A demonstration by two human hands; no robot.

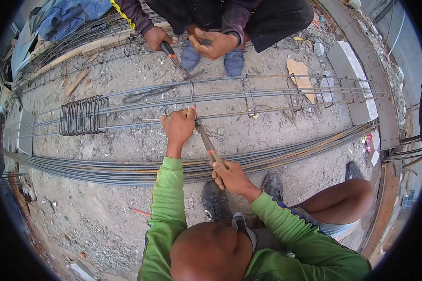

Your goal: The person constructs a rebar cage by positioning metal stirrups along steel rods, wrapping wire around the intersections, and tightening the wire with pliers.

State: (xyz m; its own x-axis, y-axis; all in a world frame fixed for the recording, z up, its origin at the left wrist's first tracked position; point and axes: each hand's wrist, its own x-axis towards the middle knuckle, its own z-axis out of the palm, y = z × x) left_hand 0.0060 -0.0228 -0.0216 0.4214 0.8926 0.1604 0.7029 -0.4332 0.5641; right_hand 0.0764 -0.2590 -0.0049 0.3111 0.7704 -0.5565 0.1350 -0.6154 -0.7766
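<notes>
Gravelly ground carries a long grey rebar cage [267, 93] lying three-to-nine o'clock; left hand [179, 126] clamps its near bar, right hand [229, 177] at five o'clock grips slim metal pincers [205, 140] angled toward that joint.

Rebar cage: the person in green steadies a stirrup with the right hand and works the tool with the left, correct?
Hands reversed. In the head view, the left hand grips the stirrup on the rebar cage, while the right hand holds the tool.
</notes>
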